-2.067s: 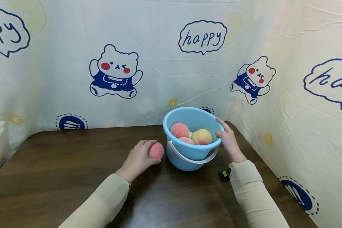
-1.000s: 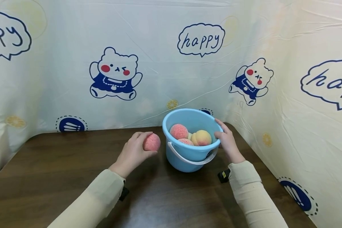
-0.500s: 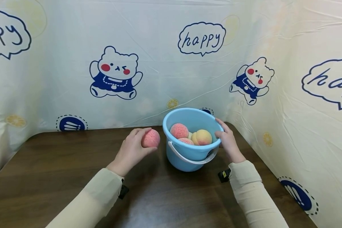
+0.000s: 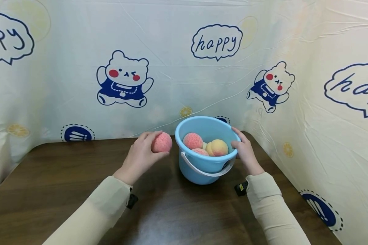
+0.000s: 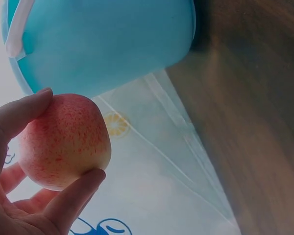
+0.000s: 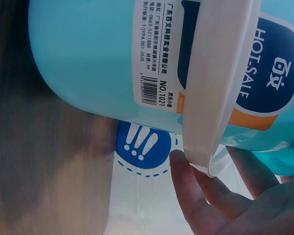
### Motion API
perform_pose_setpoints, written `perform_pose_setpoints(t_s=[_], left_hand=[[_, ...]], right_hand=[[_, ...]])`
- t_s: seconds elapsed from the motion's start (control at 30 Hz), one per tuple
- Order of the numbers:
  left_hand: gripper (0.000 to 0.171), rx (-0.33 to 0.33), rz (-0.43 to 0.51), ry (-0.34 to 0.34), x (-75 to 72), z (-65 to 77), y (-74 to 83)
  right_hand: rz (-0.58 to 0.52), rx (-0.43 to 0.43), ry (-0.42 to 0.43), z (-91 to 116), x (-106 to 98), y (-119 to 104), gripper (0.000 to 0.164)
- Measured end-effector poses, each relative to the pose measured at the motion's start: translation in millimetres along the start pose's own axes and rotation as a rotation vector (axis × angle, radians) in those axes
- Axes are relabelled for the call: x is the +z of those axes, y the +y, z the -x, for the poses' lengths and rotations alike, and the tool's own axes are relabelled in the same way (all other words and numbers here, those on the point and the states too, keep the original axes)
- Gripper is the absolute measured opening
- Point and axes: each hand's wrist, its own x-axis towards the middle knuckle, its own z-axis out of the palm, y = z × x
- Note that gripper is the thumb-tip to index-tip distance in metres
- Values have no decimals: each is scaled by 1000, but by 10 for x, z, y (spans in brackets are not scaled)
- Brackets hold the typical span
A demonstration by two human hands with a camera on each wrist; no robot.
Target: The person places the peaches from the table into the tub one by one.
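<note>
A speckled red-and-yellow apple [image 4: 162,142] is pinched between the thumb and fingers of my left hand [image 4: 138,156], held up just left of the bucket's rim. The left wrist view shows the whole apple [image 5: 66,142] from the side, with the bucket wall behind it. The light blue bucket [image 4: 201,119] stands upright on the table. My right hand [image 4: 246,153] grips the right side of its rim, thumb inside and other fingers outside. Inside lie two similar red speckled fruits [image 4: 193,141] and yellow peaches [image 4: 219,147], partly hidden by the front wall.
The bucket's white handle [image 4: 202,173] hangs down across its front. Under everything is a dark brown wooden table [image 4: 64,183]. A printed cloth [image 4: 171,68] with bears hangs behind and along the right side, close to the bucket.
My left hand has lifted the apple from low beside the bucket up to about rim height, drifting slightly left. The right hand and bucket have stayed in place.
</note>
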Motion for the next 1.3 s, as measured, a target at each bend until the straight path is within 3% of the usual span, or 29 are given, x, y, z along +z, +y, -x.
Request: perform_pose_setpoints(t_s=[1.3], left_hand=[[74,43,18,60,-171,-175,319]], right_hand=[[9,-10,-6,15,-2,-8,71]])
